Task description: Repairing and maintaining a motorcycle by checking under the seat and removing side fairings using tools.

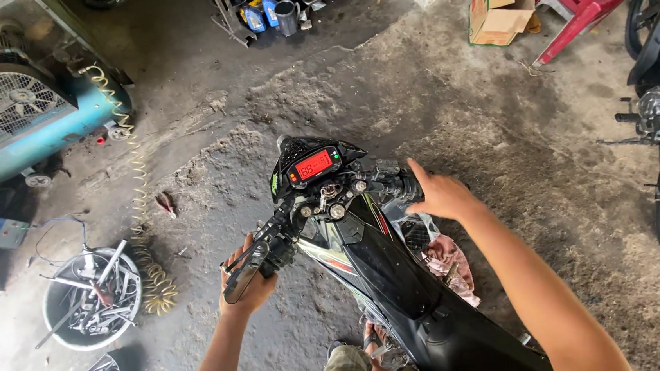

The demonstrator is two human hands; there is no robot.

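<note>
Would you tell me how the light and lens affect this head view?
Head view: soft, even daylight, no hard shadows; the red display glows; wide-angle bending toward the edges; left hand and right hand on the handlebar are sharp.

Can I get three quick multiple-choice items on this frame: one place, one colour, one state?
1. Where is the round basin of tools? A left of the motorcycle B on its seat C beside the cardboard box
2. What colour does the dashboard display glow? A green B red C white
3. What is the left hand doing? A hanging free B resting on the seat C gripping the left handlebar grip

A: basin sits on the floor at left.
B: display glows red.
C: fingers wrap the grip; right hand is on the other.
</note>
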